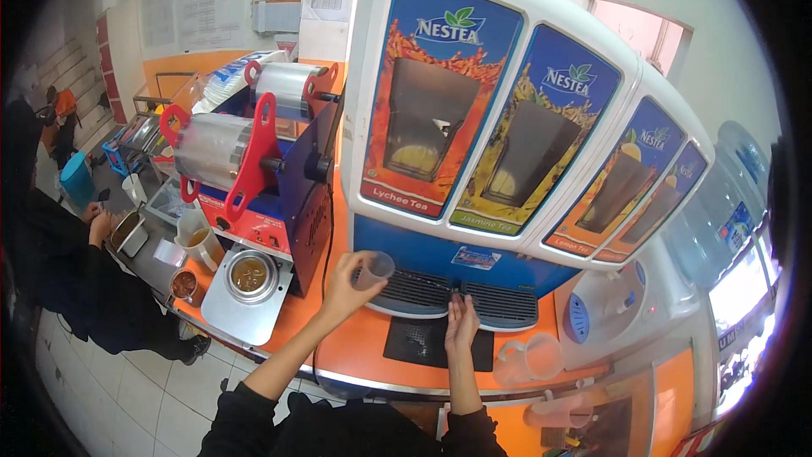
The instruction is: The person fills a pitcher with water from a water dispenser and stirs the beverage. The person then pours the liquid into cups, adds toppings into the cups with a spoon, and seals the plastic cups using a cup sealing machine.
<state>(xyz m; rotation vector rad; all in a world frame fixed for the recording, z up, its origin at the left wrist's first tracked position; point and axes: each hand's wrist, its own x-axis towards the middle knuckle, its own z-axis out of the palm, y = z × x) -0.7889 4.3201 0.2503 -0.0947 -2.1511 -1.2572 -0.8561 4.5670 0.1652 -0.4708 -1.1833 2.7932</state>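
A small clear plastic cup [378, 267] is tilted in my left hand [345, 289], whose fingers wrap round its side. The cup is over the left end of the left drip tray [414, 291] of a large white and blue drink dispenser [366, 245]. Beside the gap between the two trays is my right hand [461, 323], its fingers stretched upward and no object visible in it. Those fingertips are close to the front edge of the right drip tray [501, 305]; whether they touch it I cannot tell. A black mat [414, 343] lies on the orange counter just below.
Left of the dispenser stands a cup-sealing machine [254, 237] with red brackets and clear rollers. Next to it are a pitcher [200, 241] and a reddish-brown cup [185, 286]. A clear pitcher [541, 357] and a water dispenser [609, 313] are at right. Another person [101, 288] works at far left.
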